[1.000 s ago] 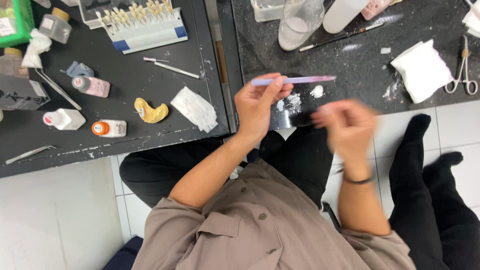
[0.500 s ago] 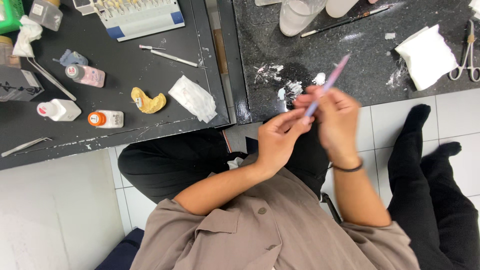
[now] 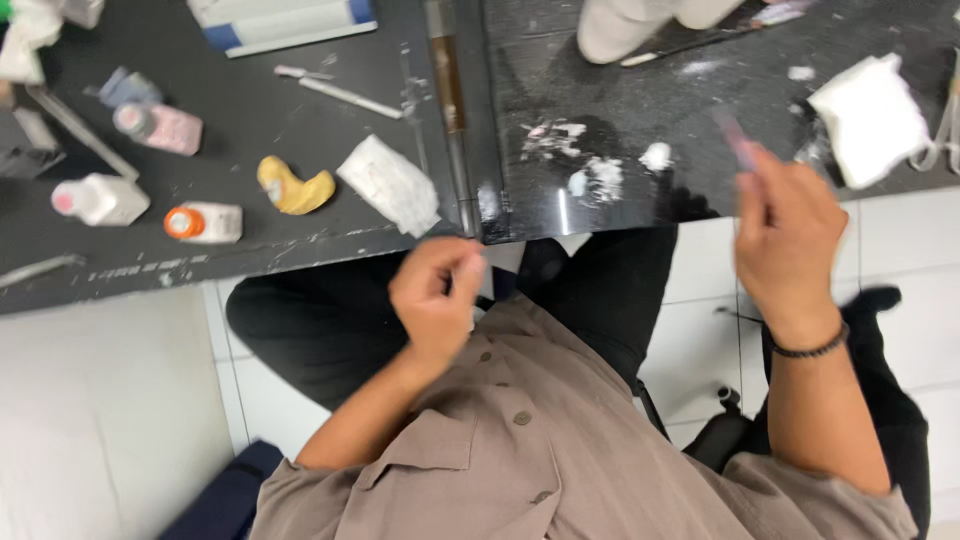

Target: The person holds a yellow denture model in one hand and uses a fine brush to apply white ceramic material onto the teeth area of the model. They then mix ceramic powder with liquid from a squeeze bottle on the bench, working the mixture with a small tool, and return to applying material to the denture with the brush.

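In the head view, small packages lie on the dark bench (image 3: 300, 150) at the left: a white bottle with a pink cap (image 3: 98, 199), a white bottle with an orange cap (image 3: 205, 222), and a pink-labelled bottle (image 3: 160, 127) further back. A yellow curved piece (image 3: 293, 188) sits beside a folded white wipe (image 3: 390, 184), and a white-and-blue tray (image 3: 285, 20) lies at the top edge. On the right bench a crumpled white tissue (image 3: 868, 117) rests near white powder smears (image 3: 590, 170). The right hand (image 3: 790, 235) is raised over the bench edge, its fingers pressed around a thin pink stick (image 3: 738, 140) that pokes up past the fingertips, blurred. The left hand (image 3: 435, 295) hangs over the lap, fingers curled loosely inward; whether it pinches anything cannot be told. Half a second ago both hands met on the stick; now they are well apart.
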A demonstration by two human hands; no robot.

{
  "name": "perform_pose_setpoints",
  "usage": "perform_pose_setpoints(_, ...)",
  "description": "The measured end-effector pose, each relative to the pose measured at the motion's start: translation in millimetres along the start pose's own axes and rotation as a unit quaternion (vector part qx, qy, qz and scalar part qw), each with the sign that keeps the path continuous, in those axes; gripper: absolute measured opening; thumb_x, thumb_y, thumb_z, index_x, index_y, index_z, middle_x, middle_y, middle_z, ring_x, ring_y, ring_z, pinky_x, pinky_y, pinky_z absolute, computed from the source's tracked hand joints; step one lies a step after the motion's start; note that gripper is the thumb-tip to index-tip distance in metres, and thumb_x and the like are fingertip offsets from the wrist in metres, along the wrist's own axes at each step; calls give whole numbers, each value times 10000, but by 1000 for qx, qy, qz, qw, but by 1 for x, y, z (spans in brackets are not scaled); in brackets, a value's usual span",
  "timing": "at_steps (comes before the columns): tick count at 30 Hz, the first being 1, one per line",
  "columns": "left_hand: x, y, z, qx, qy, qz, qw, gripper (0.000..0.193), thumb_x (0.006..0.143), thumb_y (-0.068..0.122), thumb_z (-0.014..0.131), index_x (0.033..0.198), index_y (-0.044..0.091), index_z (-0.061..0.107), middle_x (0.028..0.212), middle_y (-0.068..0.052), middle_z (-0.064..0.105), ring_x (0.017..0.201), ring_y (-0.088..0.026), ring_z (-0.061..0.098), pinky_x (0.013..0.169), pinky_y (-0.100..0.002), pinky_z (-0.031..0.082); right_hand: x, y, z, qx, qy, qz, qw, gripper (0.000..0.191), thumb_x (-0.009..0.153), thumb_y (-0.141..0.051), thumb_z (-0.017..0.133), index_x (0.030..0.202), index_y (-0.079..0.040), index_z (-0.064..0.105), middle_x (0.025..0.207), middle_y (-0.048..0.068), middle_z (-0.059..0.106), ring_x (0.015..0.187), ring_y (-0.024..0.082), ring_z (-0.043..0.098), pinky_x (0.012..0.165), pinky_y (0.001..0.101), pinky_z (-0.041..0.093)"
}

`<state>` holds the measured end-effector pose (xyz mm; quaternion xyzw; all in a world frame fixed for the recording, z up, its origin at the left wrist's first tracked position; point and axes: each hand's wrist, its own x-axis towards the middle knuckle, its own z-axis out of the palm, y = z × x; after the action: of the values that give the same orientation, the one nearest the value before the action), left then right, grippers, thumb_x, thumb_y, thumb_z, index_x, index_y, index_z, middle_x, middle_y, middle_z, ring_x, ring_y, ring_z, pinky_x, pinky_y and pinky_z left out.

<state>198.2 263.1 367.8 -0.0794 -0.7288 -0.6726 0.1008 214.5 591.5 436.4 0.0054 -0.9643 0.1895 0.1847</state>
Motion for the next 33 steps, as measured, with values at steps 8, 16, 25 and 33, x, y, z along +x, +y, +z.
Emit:
perform_pose_setpoints(8, 28, -37, -92, 155, 169, 74, 970, 182, 998, -74, 728, 1163, -22, 668, 1155, -122, 628, 875, -162, 606, 790, -296, 520, -8, -6, -1, 25, 15, 23, 999, 230, 1105, 1, 696, 1332, -10, 657, 914, 97, 724, 763, 169, 697, 644, 260, 482)
perform_pose_setpoints(16, -23, -75, -66, 83, -30, -67, 994, 184, 1000, 35, 645, 847, -11, 736, 697, -33, 658, 576, -116, 616, 526, -250, 453, -63, -96, 86, 289, -83, -36, 953, 218, 956, 27, 656, 1159, -52, 668, 1017, 114, 692, 878, 236, 658, 758, 323, 528)
perform_pose_setpoints(25, -47, -146, -99, -226, 95, -383, 891, 319, 1015, 159, 448, 972, -41, 693, 712, -78, 658, 585, -150, 625, 546, -278, 503, -85, -119, 189, 298, -187, -47, 935, 274, 973, -24, 652, 1243, -57, 688, 870, 116, 598, 736, 278, 607, 658, 376, 511)
perform_pose_setpoints(33, -69, -173, -129, -125, 101, -407, 899, 251, 994, 93, 494, 1025, -26, 713, 759, -74, 672, 606, -127, 612, 553, -258, 501, -108, -101, 264, 238, -221, -30, 945, 298, 985, -71, 633, 1277, -98, 682, 928, 121, 645, 777, 326, 659, 684, 425, 547)
